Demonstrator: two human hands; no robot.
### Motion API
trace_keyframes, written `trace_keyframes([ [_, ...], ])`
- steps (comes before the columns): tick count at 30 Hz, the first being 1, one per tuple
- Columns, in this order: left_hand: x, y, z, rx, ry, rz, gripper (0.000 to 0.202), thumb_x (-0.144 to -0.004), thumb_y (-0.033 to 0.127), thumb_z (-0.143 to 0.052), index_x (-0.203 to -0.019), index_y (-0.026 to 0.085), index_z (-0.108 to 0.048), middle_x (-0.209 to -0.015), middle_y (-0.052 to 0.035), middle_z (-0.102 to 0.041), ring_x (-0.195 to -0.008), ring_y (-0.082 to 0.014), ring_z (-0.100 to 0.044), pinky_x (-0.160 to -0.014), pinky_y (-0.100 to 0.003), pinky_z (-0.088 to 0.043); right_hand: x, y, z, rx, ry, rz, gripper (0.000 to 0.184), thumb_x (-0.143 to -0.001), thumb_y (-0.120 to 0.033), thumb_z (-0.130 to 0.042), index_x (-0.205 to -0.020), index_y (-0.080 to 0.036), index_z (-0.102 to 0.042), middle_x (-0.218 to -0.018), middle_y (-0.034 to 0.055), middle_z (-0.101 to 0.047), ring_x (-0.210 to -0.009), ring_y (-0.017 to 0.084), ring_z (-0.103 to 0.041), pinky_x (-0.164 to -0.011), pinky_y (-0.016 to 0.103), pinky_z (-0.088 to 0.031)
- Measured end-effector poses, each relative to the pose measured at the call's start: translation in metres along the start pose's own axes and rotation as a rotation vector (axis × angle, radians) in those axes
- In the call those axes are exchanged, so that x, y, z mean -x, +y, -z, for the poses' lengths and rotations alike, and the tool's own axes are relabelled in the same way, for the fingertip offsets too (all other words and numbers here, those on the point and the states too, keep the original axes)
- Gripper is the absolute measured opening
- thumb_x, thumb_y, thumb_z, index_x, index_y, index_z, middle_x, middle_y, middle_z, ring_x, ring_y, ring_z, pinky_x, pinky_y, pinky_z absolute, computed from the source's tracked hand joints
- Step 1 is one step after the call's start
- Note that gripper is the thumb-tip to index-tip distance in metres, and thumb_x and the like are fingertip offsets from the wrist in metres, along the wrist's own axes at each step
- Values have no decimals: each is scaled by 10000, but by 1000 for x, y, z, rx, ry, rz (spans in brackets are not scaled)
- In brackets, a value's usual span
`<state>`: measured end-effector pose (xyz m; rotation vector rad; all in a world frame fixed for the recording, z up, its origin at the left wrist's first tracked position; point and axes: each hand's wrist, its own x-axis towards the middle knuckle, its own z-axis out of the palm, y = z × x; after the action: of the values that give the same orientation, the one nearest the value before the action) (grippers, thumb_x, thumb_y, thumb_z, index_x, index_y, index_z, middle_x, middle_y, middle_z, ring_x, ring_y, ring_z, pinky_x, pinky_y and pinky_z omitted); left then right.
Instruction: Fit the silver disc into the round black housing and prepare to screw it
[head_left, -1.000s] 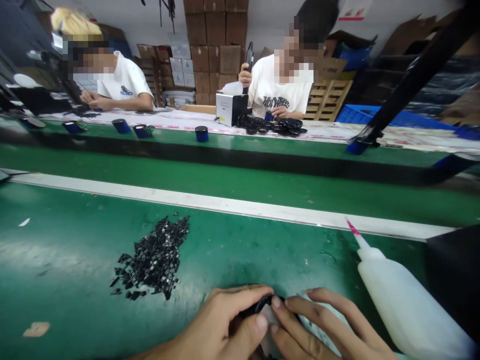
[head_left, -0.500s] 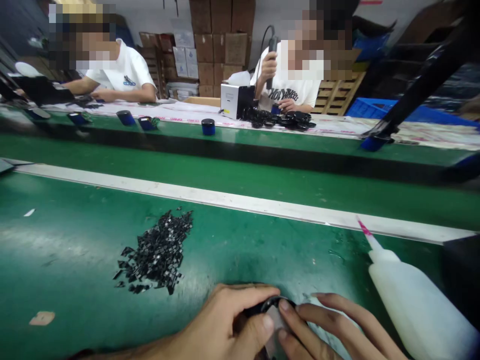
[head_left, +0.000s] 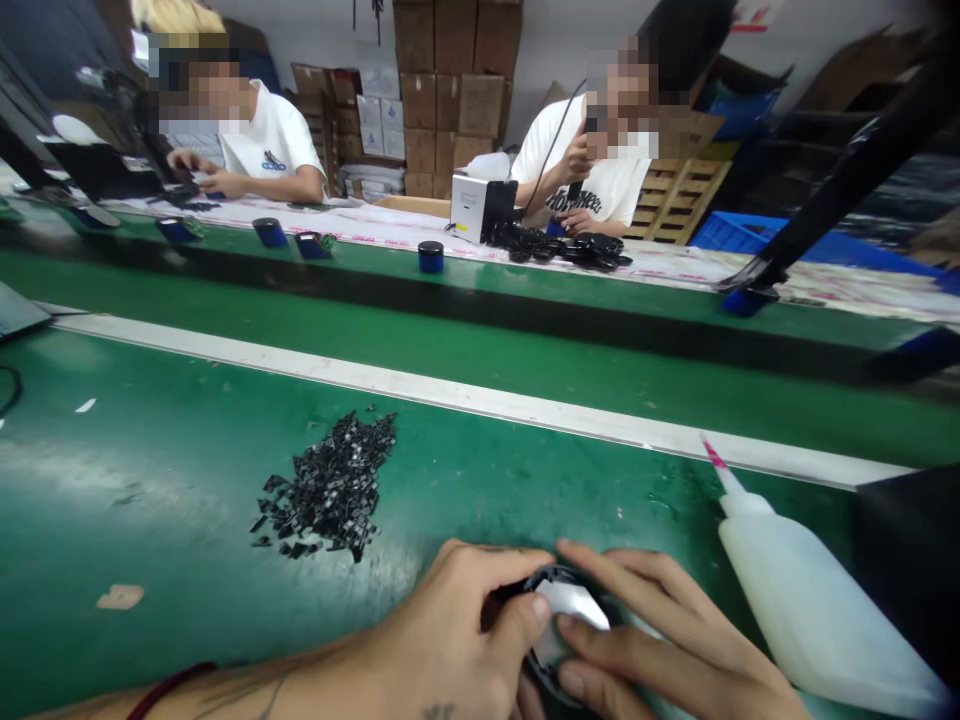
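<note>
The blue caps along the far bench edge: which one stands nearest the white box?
The rightmost blue cap, standing alone just left of the white box; the others sit farther left.

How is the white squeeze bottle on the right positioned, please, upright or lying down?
Lying down: the white squeeze bottle rests on its side on the green mat, its pink-tipped nozzle pointing away from the person.

Green-topped workbench (head_left: 187,480) with a white strip along its far edge, bearing: heap of small black plastic parts (head_left: 330,488); white squeeze bottle with pink-tipped nozzle (head_left: 802,605), lying on its side; scrap of tan tape (head_left: 120,597).
</note>
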<state>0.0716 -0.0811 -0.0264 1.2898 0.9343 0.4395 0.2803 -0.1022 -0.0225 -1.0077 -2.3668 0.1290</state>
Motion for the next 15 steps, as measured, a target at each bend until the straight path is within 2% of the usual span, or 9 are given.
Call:
trace_keyframes([
  [2, 0, -5, 0, 42, -5, 7, 453, -1003, 423, -418, -1279, 119, -611, -628, -18, -594, -519, -148, -640, -497, -228, -517, -3, 0, 0, -33, -25, -30, 135, -907, -198, -621, -955, -249, -737, -1293, 51, -630, -1000, 195, -686, -783, 255, -620],
  [4, -1, -8, -1, 44, 4, -32, 437, -1006, 399, -424, -1295, 123, -601, -628, -25, -611, -527, -143, -649, -501, -216, -518, -6, -2, 2, -117, -95, -120, 174, -898, -159, -613, -966, -263, -735, -1241, 24, -663, -1069, 193, -669, -849, 241, -599],
  [5, -1, -9, -1, 50, 7, -49, 437, -1004, 392, -430, -1304, 121, -595, -631, -31, -623, -527, -142, -653, -504, -216, -524, -7, -2, 4, -206, -142, -207, 191, -880, -162, -641, -998, -280, -735, -1228, 12, -672, -1115, 205, -650, -872, 251, -593],
  [7, -2, -9, -3, 75, 28, -45, 472, -984, 405, -464, -1324, 97, -574, -621, -44, -632, -507, -145, -654, -493, -219, -529, -7, -2, 11, -473, -206, -495, 266, -844, -250, -714, -1105, -304, -712, -1224, 26, -673, -1155, 236, -629, -869, 281, -599],
  [9, -4, -8, -5, 110, 60, -1, 553, -943, 448, -513, -1339, 63, -547, -618, -60, -636, -480, -150, -650, -455, -209, -509, -6, -1, 18, -764, -211, -824, 488, -836, -422, -730, -1274, -251, -601, -1124, 82, -699, -986, 237, -696, -715, 273, -628],
  [11, -5, -8, -6, 125, 71, 27, 621, -898, 501, -558, -1321, 46, -555, -622, -70, -641, -460, -148, -642, -424, -191, -485, -6, 1, 21, -974, -275, -1042, 688, -853, -577, -672, -1350, -158, -448, -901, 87, -713, -674, 185, -709, -504, 217, -579],
  [13, -7, -11, -6, 132, 46, 19, 645, -876, 552, -574, -1287, 55, -588, -623, -69, -648, -462, -148, -644, -428, -193, -493, -9, 4, 20, -1111, -419, -1112, 807, -833, -655, -659, -1341, -108, -354, -758, 60, -697, -566, 164, -697, -464, 167, -532],
  [15, -9, -15, -4, 142, 31, -3, 689, -867, 612, -575, -1280, 62, -601, -614, -65, -655, -472, -161, -654, -447, -217, -523, -13, 6, 14, -1189, -488, -1120, 811, -803, -657, -686, -1283, -97, -348, -688, 38, -681, -613, 179, -721, -523, 152, -539],
])
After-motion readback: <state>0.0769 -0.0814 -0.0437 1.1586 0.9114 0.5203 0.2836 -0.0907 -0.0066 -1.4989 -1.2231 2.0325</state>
